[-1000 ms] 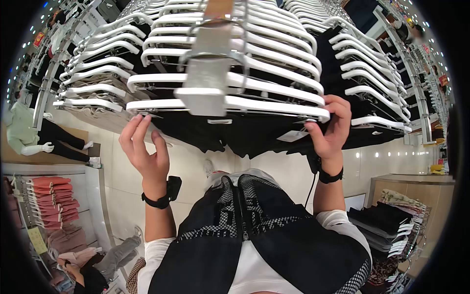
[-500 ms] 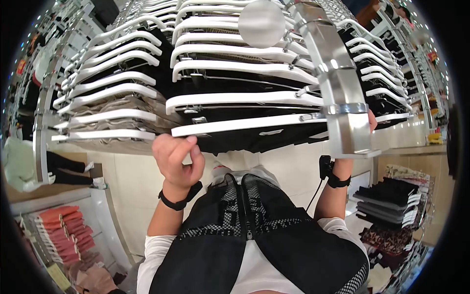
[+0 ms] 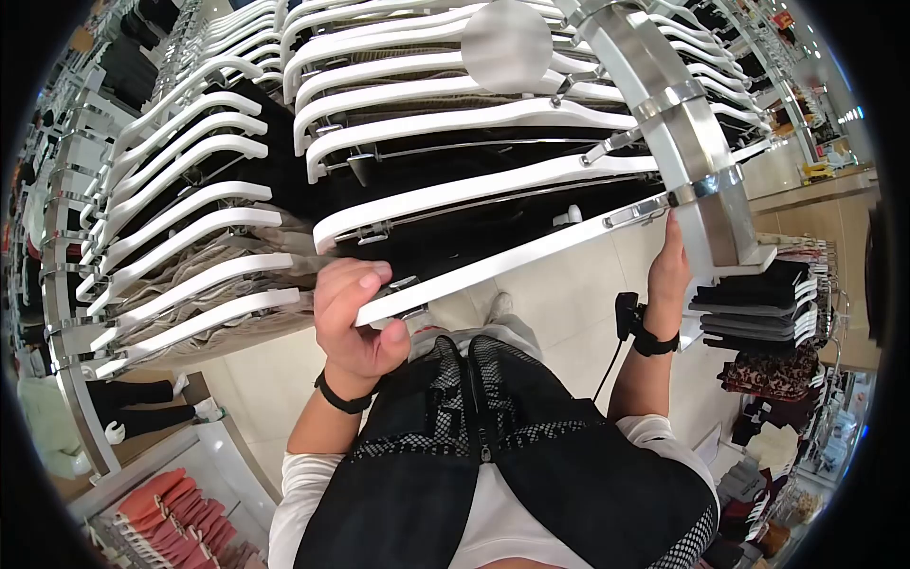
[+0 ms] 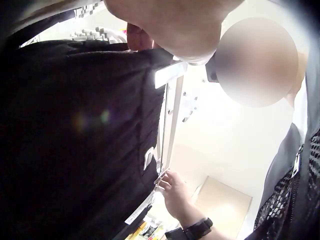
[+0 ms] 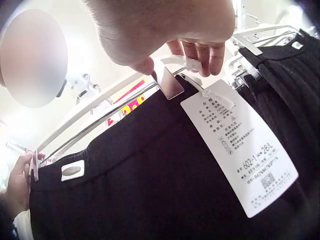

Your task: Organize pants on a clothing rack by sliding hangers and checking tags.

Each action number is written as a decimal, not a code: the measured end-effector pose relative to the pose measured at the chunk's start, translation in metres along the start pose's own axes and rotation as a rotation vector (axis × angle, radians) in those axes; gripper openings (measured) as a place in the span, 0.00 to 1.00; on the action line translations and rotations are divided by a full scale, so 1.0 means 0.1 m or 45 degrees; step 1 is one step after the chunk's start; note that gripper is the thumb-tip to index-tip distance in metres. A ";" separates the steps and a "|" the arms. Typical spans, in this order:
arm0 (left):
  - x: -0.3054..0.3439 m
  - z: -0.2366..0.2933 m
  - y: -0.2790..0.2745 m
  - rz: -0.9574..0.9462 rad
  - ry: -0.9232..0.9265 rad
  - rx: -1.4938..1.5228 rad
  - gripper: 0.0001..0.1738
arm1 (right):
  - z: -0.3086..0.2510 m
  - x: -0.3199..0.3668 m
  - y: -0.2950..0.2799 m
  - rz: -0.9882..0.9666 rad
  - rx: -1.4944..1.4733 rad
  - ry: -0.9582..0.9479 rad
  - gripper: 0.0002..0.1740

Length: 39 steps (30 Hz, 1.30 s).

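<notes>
At the front of the rack, a white clip hanger [image 3: 502, 270] slants away from its neighbours, its left end nearer the body. Black trousers [image 5: 115, 175] hang from its metal clips. My left hand [image 3: 351, 313] grips the hanger's left end, fingers curled over it and thumb below. At the other end, my right hand [image 5: 170, 30] pinches the hanger beside the clip, thumb in front and fingers behind. In the head view the metal rail partly hides that end near the right hand [image 3: 669, 270]. A white printed tag [image 5: 240, 150] dangles from the trousers' waistband.
A steel rack arm [image 3: 687, 133] stands over the hanger's right end. Behind it hang several more white hangers [image 3: 474, 123] with dark trousers. Beige trousers [image 3: 218, 284] hang at left. Folded dark clothes [image 3: 754, 308] are at right, coral garments [image 3: 180, 517] at lower left.
The front hanger's left end has come toward the body with my left hand, leaving a wider gap behind it. The head view has shifted, and the rack now appears tilted.
</notes>
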<state>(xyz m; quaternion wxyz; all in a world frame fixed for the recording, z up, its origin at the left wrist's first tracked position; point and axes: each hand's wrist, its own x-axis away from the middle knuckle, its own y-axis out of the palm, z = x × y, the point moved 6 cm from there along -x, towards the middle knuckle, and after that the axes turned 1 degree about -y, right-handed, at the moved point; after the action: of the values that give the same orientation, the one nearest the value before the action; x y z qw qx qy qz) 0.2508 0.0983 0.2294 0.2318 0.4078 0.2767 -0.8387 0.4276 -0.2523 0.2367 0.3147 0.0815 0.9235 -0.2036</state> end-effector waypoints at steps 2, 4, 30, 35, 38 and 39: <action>0.06 -0.05 0.07 0.094 -0.069 0.307 0.29 | 0.07 0.03 -0.09 -0.020 0.025 0.071 0.42; 0.10 -0.04 0.06 0.088 -0.227 0.289 0.30 | 0.16 0.04 -0.14 0.021 -0.072 0.051 0.39; 0.11 0.27 0.04 0.380 -0.638 0.218 0.20 | 0.14 -0.56 -0.02 -0.808 -0.747 -0.025 0.19; 0.11 0.21 0.04 0.414 -0.604 0.159 0.19 | 0.09 -0.58 0.00 -0.795 -0.736 -0.097 0.18; 0.12 0.16 0.04 0.418 -0.581 0.179 0.19 | 0.08 -0.58 -0.02 -0.785 -0.731 -0.112 0.17; 0.13 0.15 0.04 0.423 -0.595 0.202 0.18 | 0.09 -0.58 -0.01 -0.785 -0.731 -0.115 0.17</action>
<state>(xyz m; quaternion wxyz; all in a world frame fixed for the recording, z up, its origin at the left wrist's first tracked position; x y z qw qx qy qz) 0.2380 0.0836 0.2254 0.3908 0.2602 0.0787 -0.8794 0.4781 -0.2588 0.2662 0.2891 -0.2985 0.9092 -0.0259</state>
